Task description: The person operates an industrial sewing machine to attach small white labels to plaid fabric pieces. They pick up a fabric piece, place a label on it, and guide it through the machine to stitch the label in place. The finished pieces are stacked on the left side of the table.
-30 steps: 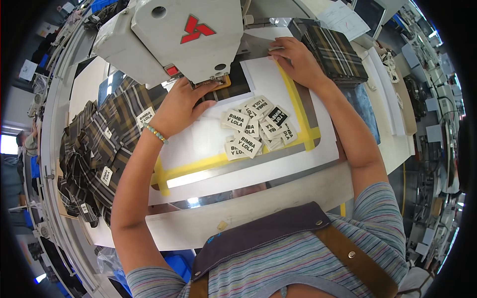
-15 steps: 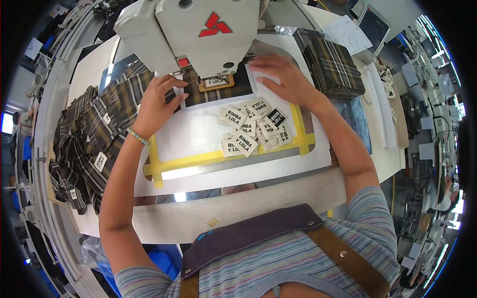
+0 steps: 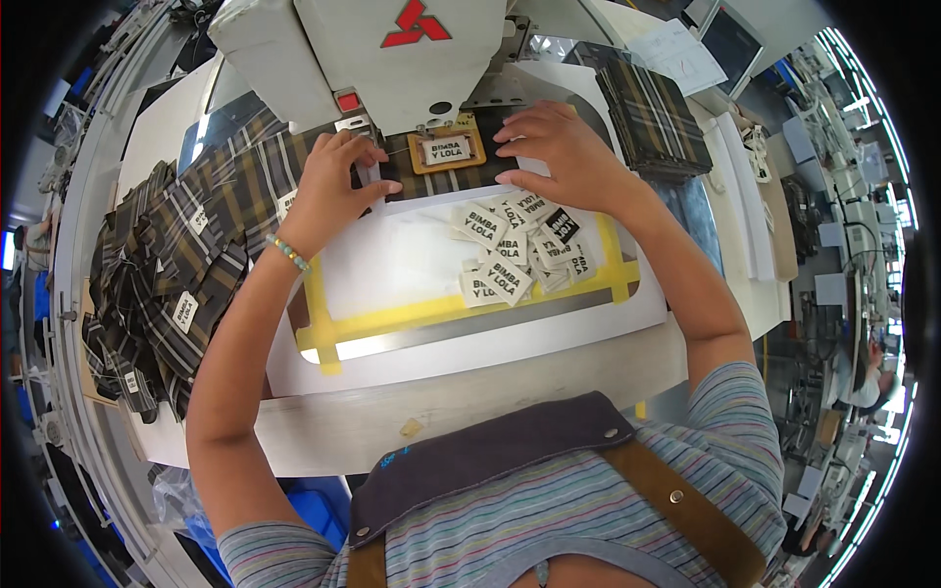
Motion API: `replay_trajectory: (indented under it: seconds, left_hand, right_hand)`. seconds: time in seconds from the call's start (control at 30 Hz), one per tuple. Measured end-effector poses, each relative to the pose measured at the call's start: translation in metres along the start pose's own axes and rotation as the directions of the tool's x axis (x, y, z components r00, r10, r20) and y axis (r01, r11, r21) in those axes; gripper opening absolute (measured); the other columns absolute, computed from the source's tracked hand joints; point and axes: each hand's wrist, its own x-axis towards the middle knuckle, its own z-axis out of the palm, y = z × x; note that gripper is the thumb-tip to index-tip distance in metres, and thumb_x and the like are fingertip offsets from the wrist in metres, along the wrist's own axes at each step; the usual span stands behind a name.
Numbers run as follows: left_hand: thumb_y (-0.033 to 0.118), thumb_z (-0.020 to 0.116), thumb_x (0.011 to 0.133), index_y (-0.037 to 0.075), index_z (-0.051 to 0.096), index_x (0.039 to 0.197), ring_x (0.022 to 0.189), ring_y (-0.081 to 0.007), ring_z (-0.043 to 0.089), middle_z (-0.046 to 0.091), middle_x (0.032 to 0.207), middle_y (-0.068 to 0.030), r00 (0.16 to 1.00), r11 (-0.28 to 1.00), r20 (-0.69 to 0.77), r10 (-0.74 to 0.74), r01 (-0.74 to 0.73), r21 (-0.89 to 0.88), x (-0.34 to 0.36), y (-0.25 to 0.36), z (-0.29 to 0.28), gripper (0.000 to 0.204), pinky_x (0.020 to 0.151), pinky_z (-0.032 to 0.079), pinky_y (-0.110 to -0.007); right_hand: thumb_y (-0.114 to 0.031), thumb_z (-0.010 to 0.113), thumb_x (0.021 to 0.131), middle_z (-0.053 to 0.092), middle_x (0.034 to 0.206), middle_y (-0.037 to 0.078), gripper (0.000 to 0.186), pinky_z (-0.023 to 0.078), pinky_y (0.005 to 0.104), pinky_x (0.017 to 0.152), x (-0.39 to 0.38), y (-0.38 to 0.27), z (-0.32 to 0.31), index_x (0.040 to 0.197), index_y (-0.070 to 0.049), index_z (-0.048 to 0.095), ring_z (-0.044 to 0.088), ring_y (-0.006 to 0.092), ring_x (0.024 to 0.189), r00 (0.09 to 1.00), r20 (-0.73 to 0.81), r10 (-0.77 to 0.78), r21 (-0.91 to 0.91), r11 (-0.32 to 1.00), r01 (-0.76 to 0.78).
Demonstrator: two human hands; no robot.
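**Inspector A:** What is found under the sewing machine (image 3: 392,59)?

**Inspector B:** A strip of dark plaid fabric (image 3: 446,181) is laid flat below the machine head. A small cream label (image 3: 447,150) is seated on it inside an orange frame (image 3: 420,152).

**Inspector A:** How is the left hand (image 3: 328,191) placed?

**Inspector B:** It is rested at the left end of the strip, fingers curled down onto the cloth. Nothing is seen clasped in it; the cloth is pressed rather than gripped. A beaded bracelet (image 3: 287,253) is worn at the wrist.

**Inspector A:** And the right hand (image 3: 554,152)?

**Inspector B:** It is spread open, palm down, fingertips set on the right end of the same strip, just beside the frame. Nothing is held.

**Inspector A:** What else is recorded on the bench (image 3: 470,392)?

**Inspector B:** A white board (image 3: 392,265) bordered with yellow tape (image 3: 412,316) is lying before the hands. A loose heap of cream labels (image 3: 515,255) is scattered on its right half, near the right wrist. A pile of plaid garments (image 3: 167,274) is heaped at the left, and a folded stack of plaid pieces (image 3: 652,103) is set at the upper right, well apart from the hands.
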Motion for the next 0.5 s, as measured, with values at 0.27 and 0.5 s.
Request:
replay_trajectory:
  seconds: [0.27, 0.5]
  left_hand:
    - [0.019, 0.087, 0.078, -0.001, 0.07, 0.086, 0.093, -0.0257, 0.053, 0.059, 0.087, -0.0075, 0.983, 0.997, -0.177, 0.044, -0.054, -0.051, 0.013, 0.001, 0.012, 0.027, 0.086, 0.047, -0.037]
    - [0.012, 0.084, 0.081, -0.001, 0.068, 0.079, 0.08, -0.0186, 0.054, 0.06, 0.084, -0.0053, 0.983, 0.894, -0.181, -0.043, -0.043, -0.446, 0.008, -0.012, 0.023, 0.021, 0.074, 0.047, -0.033]
  right_hand:
    - [-0.037, 0.078, 0.085, 0.069, 0.105, 0.006, 0.033, 0.039, 0.0444, 0.111, 0.001, -0.01, 0.002, 0.096, -0.005, 0.076, 0.06, 0.0292, 0.114, 1.0, -0.021, -0.001, -0.084, 0.996, -0.001]
    - [-0.037, 0.075, 0.085, 0.067, 0.096, 0.007, 0.032, 0.044, 0.0472, 0.106, 0.005, -0.02, 0.021, 0.089, -0.005, 0.073, 0.064, 0.0275, 0.1, 0.975, -0.205, -0.09, -0.199, 0.979, 0.049]
